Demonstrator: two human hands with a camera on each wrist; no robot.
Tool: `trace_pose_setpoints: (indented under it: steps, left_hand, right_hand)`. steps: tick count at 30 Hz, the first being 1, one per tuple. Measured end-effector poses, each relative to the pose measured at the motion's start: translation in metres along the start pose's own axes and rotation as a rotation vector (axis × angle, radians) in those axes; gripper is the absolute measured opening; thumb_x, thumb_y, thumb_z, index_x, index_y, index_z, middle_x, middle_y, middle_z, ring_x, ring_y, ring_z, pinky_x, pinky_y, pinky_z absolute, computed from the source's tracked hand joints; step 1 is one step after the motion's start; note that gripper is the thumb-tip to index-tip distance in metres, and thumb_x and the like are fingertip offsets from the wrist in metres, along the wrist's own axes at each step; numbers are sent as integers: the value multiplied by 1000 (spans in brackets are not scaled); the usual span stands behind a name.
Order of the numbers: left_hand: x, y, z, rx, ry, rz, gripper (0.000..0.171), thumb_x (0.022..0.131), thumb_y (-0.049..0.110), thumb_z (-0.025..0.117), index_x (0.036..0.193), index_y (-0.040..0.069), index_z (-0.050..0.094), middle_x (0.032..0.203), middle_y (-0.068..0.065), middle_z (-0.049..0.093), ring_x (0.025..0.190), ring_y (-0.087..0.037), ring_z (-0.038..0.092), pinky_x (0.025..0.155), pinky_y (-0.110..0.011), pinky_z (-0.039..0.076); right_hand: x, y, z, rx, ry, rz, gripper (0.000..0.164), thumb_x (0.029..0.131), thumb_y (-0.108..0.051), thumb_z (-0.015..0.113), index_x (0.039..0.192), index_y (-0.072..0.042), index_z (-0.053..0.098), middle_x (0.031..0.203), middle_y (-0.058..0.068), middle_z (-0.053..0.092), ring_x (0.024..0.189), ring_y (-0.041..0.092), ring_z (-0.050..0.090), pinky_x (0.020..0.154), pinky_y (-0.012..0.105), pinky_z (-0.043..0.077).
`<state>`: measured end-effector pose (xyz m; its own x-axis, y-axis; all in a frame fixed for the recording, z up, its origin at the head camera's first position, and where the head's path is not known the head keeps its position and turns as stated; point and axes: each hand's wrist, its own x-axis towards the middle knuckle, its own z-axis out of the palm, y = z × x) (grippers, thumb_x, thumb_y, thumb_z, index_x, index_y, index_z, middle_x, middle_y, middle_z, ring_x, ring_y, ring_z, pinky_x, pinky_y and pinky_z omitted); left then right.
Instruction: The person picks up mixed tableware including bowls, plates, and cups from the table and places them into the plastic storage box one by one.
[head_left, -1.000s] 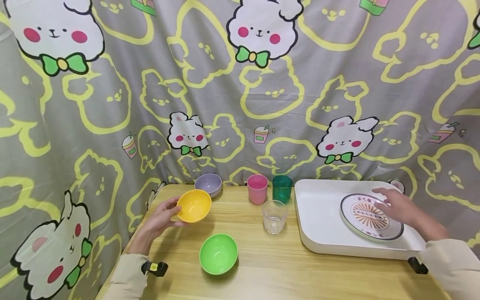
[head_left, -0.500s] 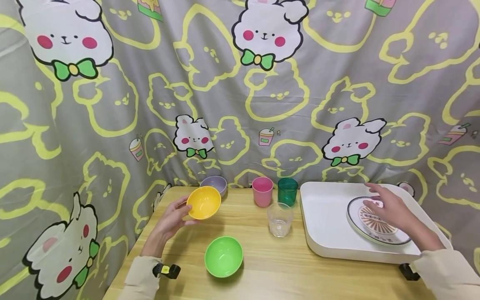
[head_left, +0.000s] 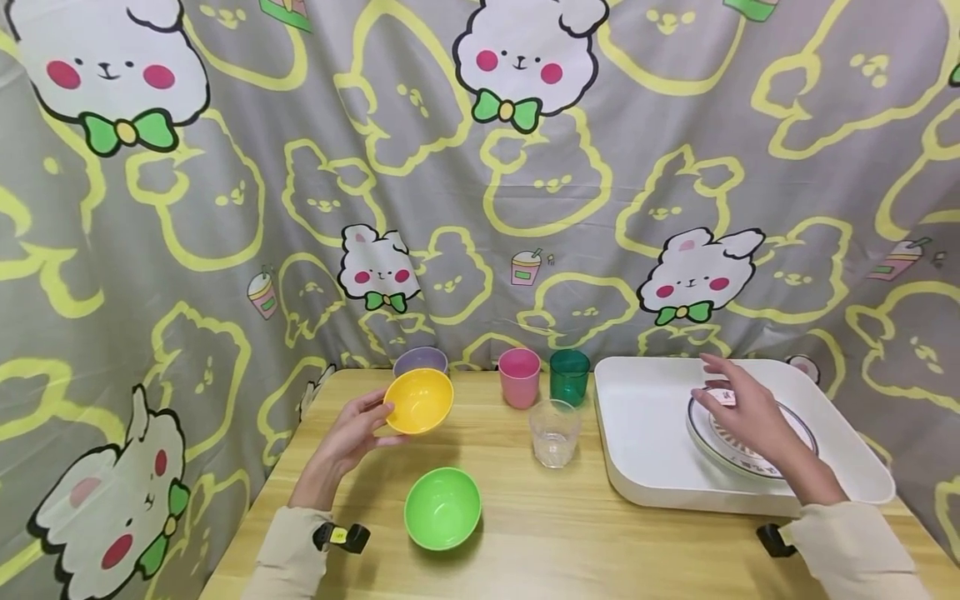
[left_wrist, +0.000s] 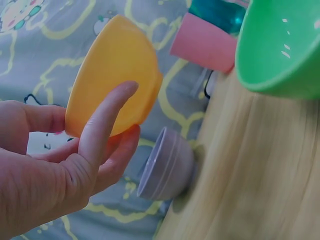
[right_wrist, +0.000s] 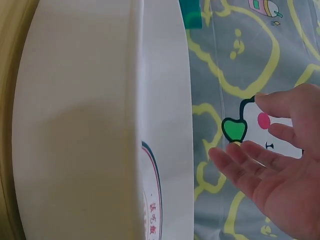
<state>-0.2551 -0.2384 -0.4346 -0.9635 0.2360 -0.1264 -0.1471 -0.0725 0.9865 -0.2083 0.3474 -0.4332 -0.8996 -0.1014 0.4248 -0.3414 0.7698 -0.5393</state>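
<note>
In the head view my left hand (head_left: 356, 429) grips a yellow bowl (head_left: 419, 402) by its side, tilted and raised over the table. The left wrist view shows fingers and thumb spread around that bowl's outside. Behind it, partly hidden, stands a purple bowl (head_left: 421, 362). A green bowl (head_left: 442, 508) sits nearer to me on the table. My right hand (head_left: 750, 417) hovers above a patterned plate (head_left: 801, 433) lying in a white tray (head_left: 645, 458), covering part of the plate. It holds nothing, its fingers loosely bent in the right wrist view.
A pink cup (head_left: 519, 379) and a dark green cup (head_left: 569, 377) stand at the back of the wooden table (head_left: 540, 542). A clear cup (head_left: 554, 435) is in front of them. A patterned curtain (head_left: 465, 200) hangs right behind the table.
My left hand has carried the yellow bowl rightward and slightly up, so it now overlaps the purple bowl. The right hand has shifted left over the plate.
</note>
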Motion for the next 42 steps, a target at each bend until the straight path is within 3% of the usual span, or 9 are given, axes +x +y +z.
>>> trace_pose_setpoints:
  steps: [8, 16, 27, 42]
  left_hand:
    - [3, 4, 14, -1, -47, 3, 50, 108, 4, 46, 154, -10, 32, 142, -27, 45, 114, -25, 64, 96, -58, 53]
    - [8, 2, 28, 0, -71, 0, 50, 108, 3, 45, 155, -7, 32, 147, -29, 43, 116, -27, 63, 89, -51, 59]
    - [11, 3, 42, -13, -100, -18, 49, 108, 3, 44, 155, -6, 33, 141, -25, 50, 113, -24, 64, 96, -61, 51]
    - [16, 4, 60, -5, -129, -15, 52, 108, 3, 46, 156, -7, 29, 144, -26, 44, 115, -25, 62, 90, -53, 58]
  right_hand:
    - [0, -11, 11, 50, 16, 1, 60, 100, -17, 69, 149, 5, 43, 134, 34, 55, 110, 51, 61, 77, 57, 59]
    - [3, -25, 21, 84, 15, -10, 59, 100, -17, 68, 149, 5, 44, 134, 33, 55, 110, 52, 61, 78, 57, 60]
    - [9, -40, 35, 150, -1, -7, 60, 100, -18, 69, 150, 2, 43, 143, 29, 52, 120, 50, 59, 84, 63, 57]
    - [16, -54, 55, 199, -4, -7, 62, 100, -19, 69, 153, -1, 42, 149, 24, 48, 123, 47, 58, 84, 56, 60]
